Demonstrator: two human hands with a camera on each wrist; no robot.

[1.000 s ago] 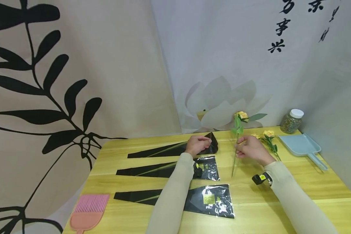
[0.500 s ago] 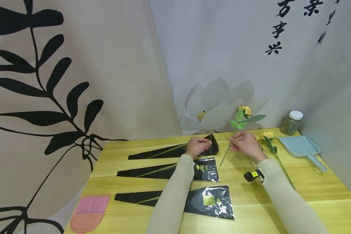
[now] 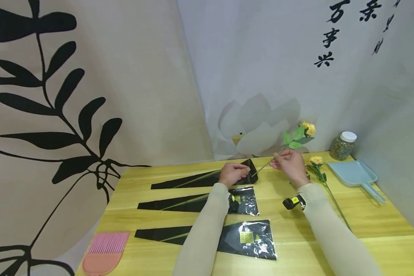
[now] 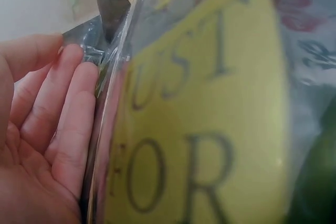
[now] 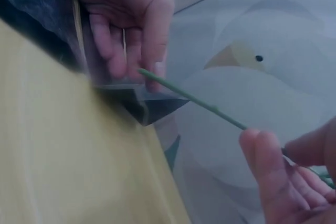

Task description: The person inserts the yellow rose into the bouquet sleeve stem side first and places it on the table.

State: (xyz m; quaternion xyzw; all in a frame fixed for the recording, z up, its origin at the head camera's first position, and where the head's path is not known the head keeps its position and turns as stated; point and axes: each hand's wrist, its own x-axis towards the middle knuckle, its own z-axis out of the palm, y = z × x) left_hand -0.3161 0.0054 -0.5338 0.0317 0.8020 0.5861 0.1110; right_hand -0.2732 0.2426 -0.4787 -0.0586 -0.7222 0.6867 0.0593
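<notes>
In the right wrist view the cut end of a green stem is shown overlapping the left hand's fingers at the film; whether it is inside the opening cannot be told. Its yellow rose (image 3: 308, 128) is shown whole only in the head view, its stem pinched by the right hand (image 3: 290, 165). The mouth of the rear black flower sleeve (image 3: 189, 180) is pinched by the left hand (image 3: 233, 174). Only in the left wrist view can a yellow label (image 4: 207, 111) be read: "UST" above "OR".

The rear sleeve is set near the back edge of the wooden table (image 3: 303, 249); open wood is left between the front sleeve and the right forearm. A blue dustpan (image 3: 353, 172) is placed near the right edge, a pink brush (image 3: 103, 253) by the left.

Counted: three sleeves, two roses, one dustpan, one brush, one white-lidded jar (image 3: 342, 148).
</notes>
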